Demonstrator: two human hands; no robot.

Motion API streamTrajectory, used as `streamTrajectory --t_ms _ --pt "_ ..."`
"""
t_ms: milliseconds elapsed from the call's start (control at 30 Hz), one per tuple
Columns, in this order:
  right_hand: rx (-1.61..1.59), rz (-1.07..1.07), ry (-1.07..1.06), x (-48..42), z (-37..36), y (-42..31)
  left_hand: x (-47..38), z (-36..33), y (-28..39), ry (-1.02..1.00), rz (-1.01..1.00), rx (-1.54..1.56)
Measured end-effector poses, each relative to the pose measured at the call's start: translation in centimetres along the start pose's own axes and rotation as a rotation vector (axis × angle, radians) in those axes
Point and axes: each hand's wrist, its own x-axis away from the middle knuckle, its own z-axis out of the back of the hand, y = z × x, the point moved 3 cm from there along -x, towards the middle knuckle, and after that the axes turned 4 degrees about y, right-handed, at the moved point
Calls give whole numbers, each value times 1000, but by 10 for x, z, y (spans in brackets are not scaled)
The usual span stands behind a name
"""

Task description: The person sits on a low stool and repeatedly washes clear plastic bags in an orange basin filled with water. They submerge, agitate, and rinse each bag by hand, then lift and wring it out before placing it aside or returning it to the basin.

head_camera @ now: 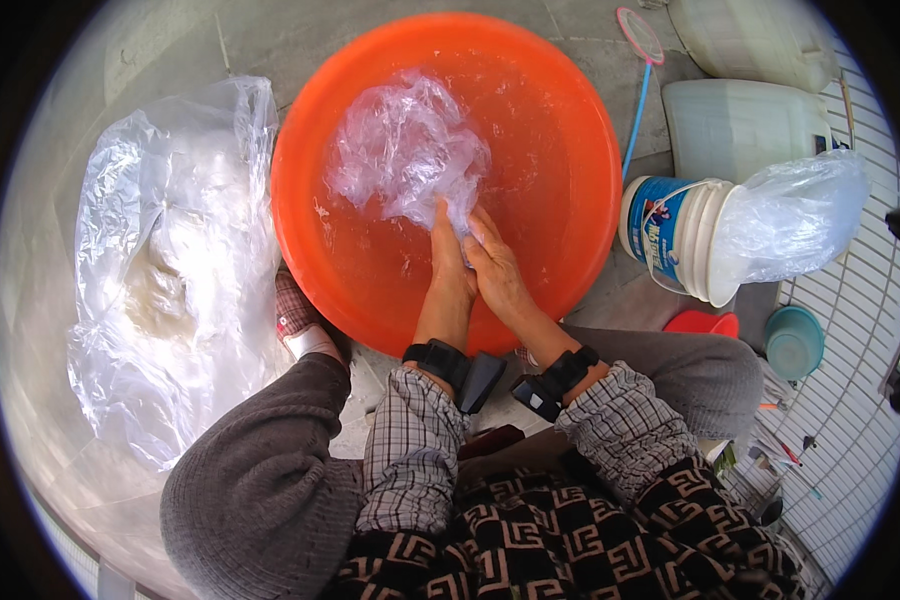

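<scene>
In front of me stands a large round orange plastic basin [562, 187] with water in it. A crumpled sheet or bag of clear plastic film [412, 150] lies bunched in the basin, its near end narrowing towards me. My left hand [452, 251] and my right hand [495, 259] meet side by side over the basin, both gripping that near end between them. Part of the film is hidden by the fingers. Each wrist wears a black strap with a small device on it.
Spread on the tiled floor at left is a large clear plastic bag [217, 187]. To the right, a white bucket [690, 236] lies on its side with plastic film [795, 214] at its mouth. Beyond are a pink-rimmed net [641, 37], a plastic drum [746, 127] and a teal basin [793, 343].
</scene>
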Motion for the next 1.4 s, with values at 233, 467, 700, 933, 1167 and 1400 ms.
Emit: streamTrajectory --t_ms 233,467,700,933,1167,1400 --pt "58 -210 157 -40 16 -17 22 -33 -5 -195 164 41" --pt "-25 -65 186 -23 29 -32 60 -37 4 -290 111 -41" --pt "47 -212 154 -47 135 -87 93 -43 40 -270 -234 -453" --pt "-331 -47 209 -23 186 -199 159 -87 113 -363 -441 -502" --pt "-507 218 62 -5 250 -263 267 -149 167 -511 -596 -591" --pt "203 531 330 30 285 -316 304 -184 197 -288 -932 -1152"
